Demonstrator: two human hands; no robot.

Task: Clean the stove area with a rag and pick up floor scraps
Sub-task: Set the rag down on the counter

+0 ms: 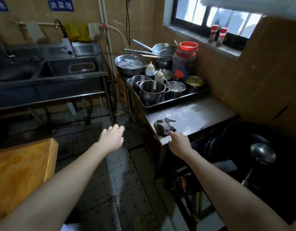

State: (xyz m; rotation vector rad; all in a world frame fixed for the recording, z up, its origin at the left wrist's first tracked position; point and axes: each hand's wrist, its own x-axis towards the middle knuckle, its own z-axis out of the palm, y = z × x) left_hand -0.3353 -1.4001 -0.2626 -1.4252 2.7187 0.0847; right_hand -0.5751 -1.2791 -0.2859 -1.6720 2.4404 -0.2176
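Right hand [179, 142] outstretched, straight fingers touching rag [163, 127], left hand [111, 138] hovering, loosely curled, empty

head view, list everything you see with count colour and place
wok: 1, black, far right
ladle: 1, silver, in wok
steel counter: 1, silver, left of wok
rag: 1, dark grey, front of steel counter
tray: 1, dark, behind steel counter
steel pots: at least four, silver, on tray
squeeze bottles: 2, pale, behind steel pots
jar: 1, dark, red lid, behind tray
basin: 1, silver, behind tray
sink: 1, steel, left
board: 1, orange, lower left
left hand: 1, empty, over floor
right hand: 1, fingertip at rag
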